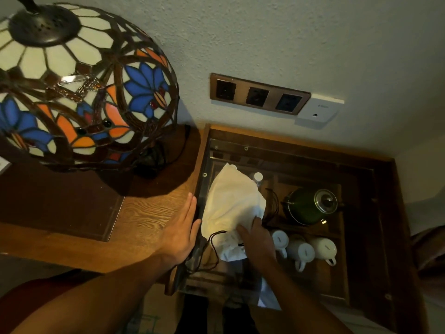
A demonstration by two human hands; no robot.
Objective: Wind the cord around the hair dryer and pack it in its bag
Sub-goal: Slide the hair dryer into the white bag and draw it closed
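Observation:
A bulging white cloth bag [232,201] lies on the glass top [313,165] of a wooden cabinet. Its dark drawstring [214,239] loops out near the bag's mouth at the front. No hair dryer or cord shows; whatever fills the bag is hidden by the cloth. My right hand [257,237] rests on the bag's front end, fingers pressed into the cloth. To the left, my left hand [180,230] lies flat on the wooden desk [144,213], fingers together, just beside the glass edge and apart from the bag.
A stained-glass lamp [79,80] stands on the desk at the left. Under the glass are a green kettle [310,206], three white mugs [301,247] and a small bottle [258,177]. A socket strip [258,94] is on the wall behind.

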